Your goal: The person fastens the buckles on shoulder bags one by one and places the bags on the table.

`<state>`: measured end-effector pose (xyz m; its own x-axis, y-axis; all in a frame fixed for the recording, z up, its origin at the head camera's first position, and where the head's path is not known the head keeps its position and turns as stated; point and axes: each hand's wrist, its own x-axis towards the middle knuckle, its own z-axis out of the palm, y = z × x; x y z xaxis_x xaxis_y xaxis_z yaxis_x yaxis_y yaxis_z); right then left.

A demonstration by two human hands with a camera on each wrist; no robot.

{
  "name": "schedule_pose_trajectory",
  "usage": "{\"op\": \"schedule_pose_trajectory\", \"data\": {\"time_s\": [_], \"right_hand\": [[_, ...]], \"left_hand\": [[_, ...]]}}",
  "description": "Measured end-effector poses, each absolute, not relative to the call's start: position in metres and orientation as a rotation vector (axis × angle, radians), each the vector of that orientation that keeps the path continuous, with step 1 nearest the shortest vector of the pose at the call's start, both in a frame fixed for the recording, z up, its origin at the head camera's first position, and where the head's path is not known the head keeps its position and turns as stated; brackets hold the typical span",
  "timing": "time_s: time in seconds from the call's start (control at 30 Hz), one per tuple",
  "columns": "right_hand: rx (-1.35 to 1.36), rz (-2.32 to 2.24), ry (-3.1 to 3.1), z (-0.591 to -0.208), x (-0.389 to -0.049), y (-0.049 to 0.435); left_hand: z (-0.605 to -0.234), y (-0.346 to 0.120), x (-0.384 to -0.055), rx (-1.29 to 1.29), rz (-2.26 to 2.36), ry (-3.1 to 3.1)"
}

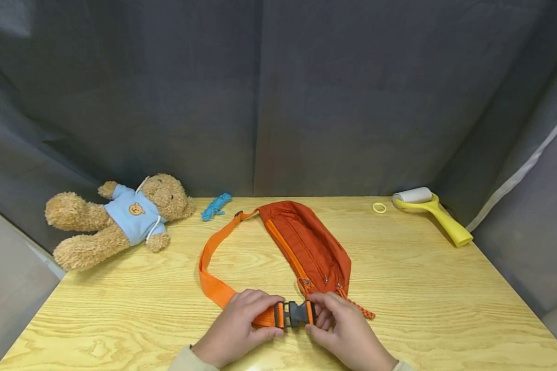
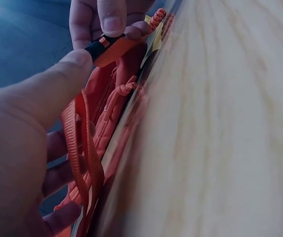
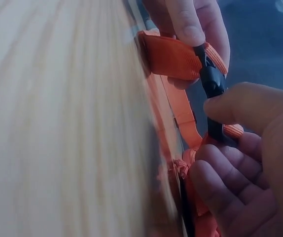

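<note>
A red waist bag (image 1: pixel 306 242) lies on the table, its orange strap (image 1: pixel 211 273) looping round to the left. At the front, the strap's black side-release buckle (image 1: pixel 299 313) has its two halves lined up and touching; whether they are fully locked I cannot tell. My left hand (image 1: pixel 241 324) pinches the strap-side half between thumb and fingers. On the other half, my right hand (image 1: pixel 343 327) grips with its thumb and index finger, the other fingers curled beneath. In the right wrist view the buckle (image 3: pixel 213 81) is held just off the tabletop, edge-on.
A teddy bear (image 1: pixel 136 214) in a blue top lies at the back left, near a bundle of blue cord (image 1: pixel 216 206). At the back right are a yellow ring (image 1: pixel 379 207) and a lint roller (image 1: pixel 438 211) with a yellow handle. Dark curtains (image 1: pixel 353 98) enclose the wooden table (image 1: pixel 422 288).
</note>
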<state>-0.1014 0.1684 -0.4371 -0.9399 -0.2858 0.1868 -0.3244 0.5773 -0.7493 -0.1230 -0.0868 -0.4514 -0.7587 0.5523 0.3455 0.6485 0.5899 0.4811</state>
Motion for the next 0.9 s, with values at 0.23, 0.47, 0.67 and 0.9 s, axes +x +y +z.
{"op": "schedule_pose_trajectory", "data": {"time_s": [0.23,0.47,0.67,0.9], "right_hand": [[0.53,1.277,-2.753,-0.4368,-0.1011,0.165],[0.529,1.266,-2.755,-0.4371,-0.1003,0.1637],[0.509,1.296,-2.767,-0.438,-0.0997,0.1624],[0.496,1.297,-2.782,-0.4389,-0.1002,0.1617]], "left_hand": [[-0.451,-0.0875,-0.1232,-1.015,-0.94,-2.676],[-0.4531,-0.0873,-0.1239,-1.025,-0.961,-2.694],[-0.4566,-0.0872,-0.1248,-1.016,-0.959,-2.699],[-0.4588,-0.0876,-0.1256,-1.013,-0.969,-2.699]]}}
